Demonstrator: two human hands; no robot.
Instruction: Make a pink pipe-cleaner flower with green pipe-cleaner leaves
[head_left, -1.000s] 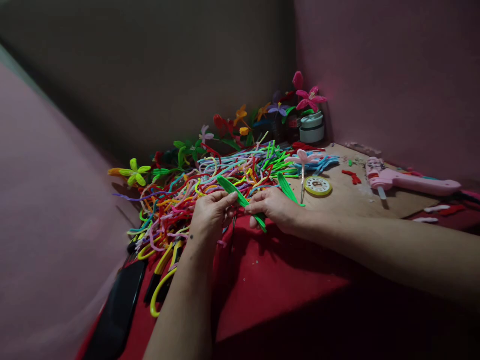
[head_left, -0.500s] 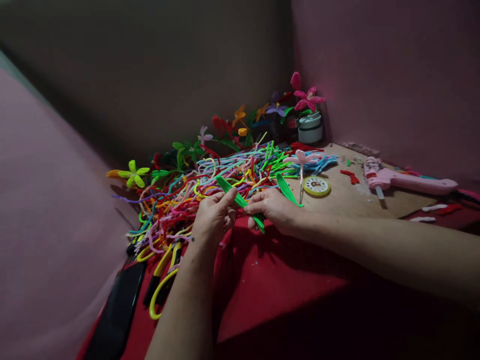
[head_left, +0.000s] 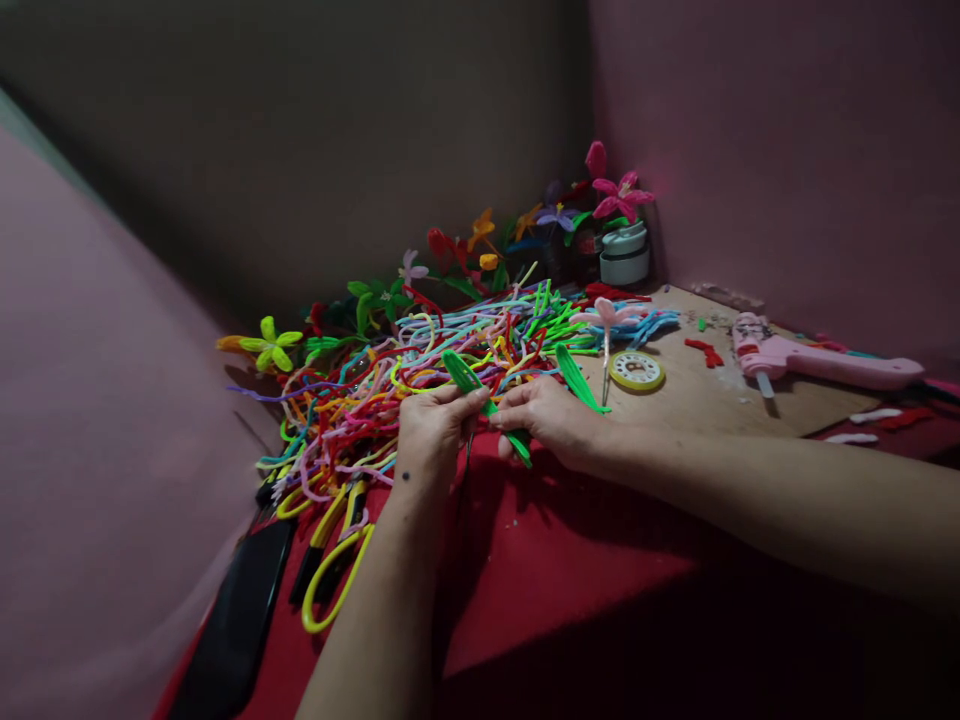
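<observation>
My left hand (head_left: 433,432) pinches a long green fuzzy leaf shape (head_left: 463,371) near its middle, with the upper end slanting up and left. My right hand (head_left: 546,418) grips the same piece beside it, and its lower end (head_left: 519,447) sticks out below the fingers. A thin dark stem hangs under my left hand. Another green leaf shape (head_left: 574,378) lies just behind my right hand. Beyond it stands a pale pink flower (head_left: 606,316) on a stem, next to a round yellow-rimmed disc (head_left: 637,371).
Many coloured fuzzy stems (head_left: 375,400) are heaped behind my hands, with finished flowers (head_left: 271,345) along the wall. A pink glue gun (head_left: 832,362) lies on a board at right. Yellow-handled tools (head_left: 330,590) and a black phone (head_left: 232,620) are at left.
My left hand has turned slightly and moved a little right, its thumb now lower along the green piece. My right hand stays nearly in place. The whole view has shifted slightly.
</observation>
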